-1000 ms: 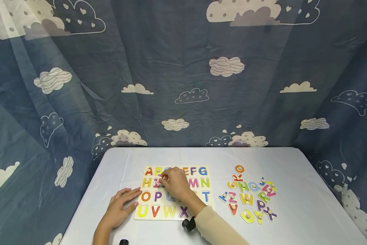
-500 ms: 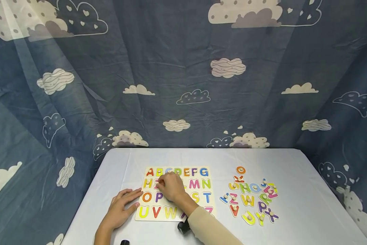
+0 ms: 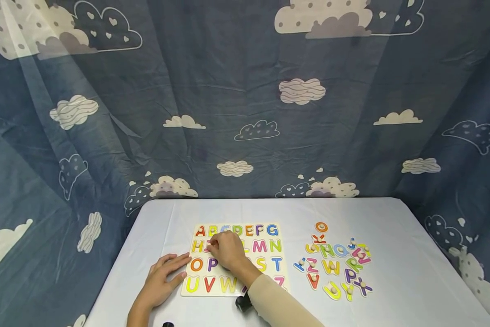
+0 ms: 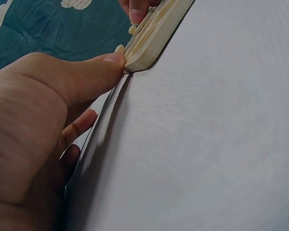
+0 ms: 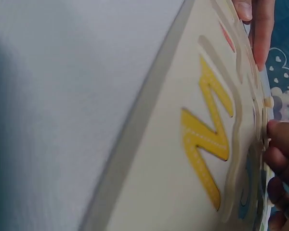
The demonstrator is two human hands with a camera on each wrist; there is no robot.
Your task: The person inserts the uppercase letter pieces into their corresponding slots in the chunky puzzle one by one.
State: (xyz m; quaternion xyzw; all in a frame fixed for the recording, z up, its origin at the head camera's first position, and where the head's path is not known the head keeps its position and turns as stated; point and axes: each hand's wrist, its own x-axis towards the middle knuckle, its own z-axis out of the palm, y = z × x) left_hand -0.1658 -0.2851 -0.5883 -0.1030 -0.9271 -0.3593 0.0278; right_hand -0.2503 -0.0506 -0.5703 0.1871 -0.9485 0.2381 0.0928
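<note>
A wooden alphabet board (image 3: 212,290) with coloured letters lies on the white table. Over its second row, my right hand (image 3: 230,252) pinches a small pink letter piece, mostly hidden by the fingers, at the I slot (image 3: 207,249). In the right wrist view, the right fingertips (image 5: 277,134) are low against the board, behind the yellow W slot (image 5: 207,134). My left hand (image 3: 159,281) rests at the board's left edge with its fingers extended. The left wrist view shows the left thumb (image 4: 98,72) touching the board's corner (image 4: 144,57).
Loose knobbed letter pieces lie in a cluster right of the board, among them a yellow W (image 3: 330,267), a purple X (image 3: 362,286) and an orange O (image 3: 321,226). A black object (image 3: 243,302) shows by the right sleeve. A cloud-print curtain (image 3: 245,150) hangs behind the table.
The right hand has lowered slightly toward the board, bringing the pink piece from above the I slot down to it. The left hand stays at the board's edge.
</note>
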